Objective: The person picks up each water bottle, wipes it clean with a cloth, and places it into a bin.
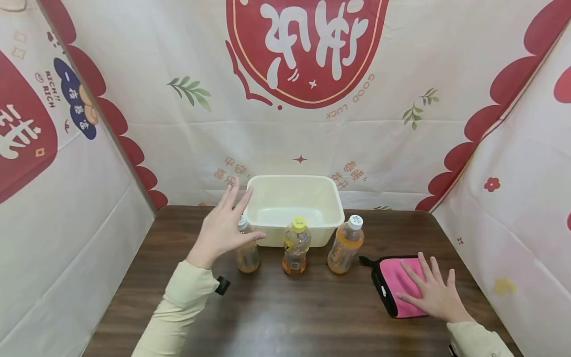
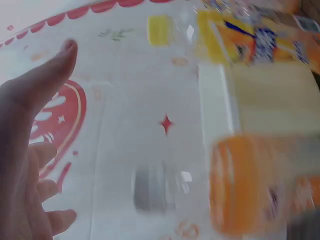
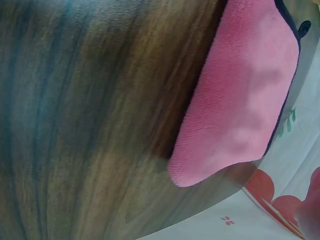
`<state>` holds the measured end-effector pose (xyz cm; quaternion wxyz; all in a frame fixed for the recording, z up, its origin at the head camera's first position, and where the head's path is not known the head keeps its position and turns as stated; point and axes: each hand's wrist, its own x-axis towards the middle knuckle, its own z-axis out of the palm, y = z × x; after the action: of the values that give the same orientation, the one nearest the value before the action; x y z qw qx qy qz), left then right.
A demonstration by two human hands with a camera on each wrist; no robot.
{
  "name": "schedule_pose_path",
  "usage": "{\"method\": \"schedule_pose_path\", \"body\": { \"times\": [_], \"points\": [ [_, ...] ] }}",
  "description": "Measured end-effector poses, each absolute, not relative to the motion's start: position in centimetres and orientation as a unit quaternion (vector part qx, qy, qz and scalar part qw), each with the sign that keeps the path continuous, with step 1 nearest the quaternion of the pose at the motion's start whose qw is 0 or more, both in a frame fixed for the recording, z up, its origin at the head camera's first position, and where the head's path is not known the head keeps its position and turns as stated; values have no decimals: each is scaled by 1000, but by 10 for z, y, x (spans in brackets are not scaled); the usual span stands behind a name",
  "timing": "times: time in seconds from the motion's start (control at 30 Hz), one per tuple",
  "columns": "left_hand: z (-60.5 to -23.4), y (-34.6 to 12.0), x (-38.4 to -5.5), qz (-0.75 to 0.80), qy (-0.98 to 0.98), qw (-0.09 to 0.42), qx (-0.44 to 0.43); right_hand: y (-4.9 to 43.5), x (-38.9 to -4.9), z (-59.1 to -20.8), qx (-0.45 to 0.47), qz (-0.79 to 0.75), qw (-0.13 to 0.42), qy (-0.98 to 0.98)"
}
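Note:
My left hand [image 1: 225, 230] hovers with fingers spread beside and above the leftmost bottle [image 1: 248, 259], hiding part of it. In the left wrist view the thumb and fingers of this hand [image 2: 25, 115] are apart, and a blurred bottle of orange drink [image 2: 260, 185] lies beyond their reach. A yellow-capped bottle [image 1: 294, 254] stands in the middle, and a white-capped bottle [image 1: 344, 250] to its right. Over a folded pink cloth [image 1: 401, 280] with black edging, my right hand [image 1: 437, 295] spreads its fingers. The right wrist view shows the fluffy pink cloth [image 3: 235, 95] flat on the table.
A cream plastic bin [image 1: 272, 239] stands behind the bottles, close to the back fabric wall [image 1: 178, 148]. Printed fabric encloses the dark wooden table [image 1: 276, 317] on left and right too. A small black object [image 1: 222, 285] shows by the left cuff.

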<state>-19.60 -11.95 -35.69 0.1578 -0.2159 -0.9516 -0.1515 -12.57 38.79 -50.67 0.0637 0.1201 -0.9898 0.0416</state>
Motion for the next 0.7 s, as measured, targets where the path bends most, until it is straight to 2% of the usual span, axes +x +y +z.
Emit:
{"method": "schedule_pose_path", "body": {
  "times": [0.37, 0.7],
  "points": [
    [-340, -39, -203, -210, -919, 153, -295, 394, -124, -517, 141, 33, 70, -987],
    [-346, 38, -198, -215, -926, 134, -280, 397, -125, -532, 158, 28, 80, -984]
  ]
}}
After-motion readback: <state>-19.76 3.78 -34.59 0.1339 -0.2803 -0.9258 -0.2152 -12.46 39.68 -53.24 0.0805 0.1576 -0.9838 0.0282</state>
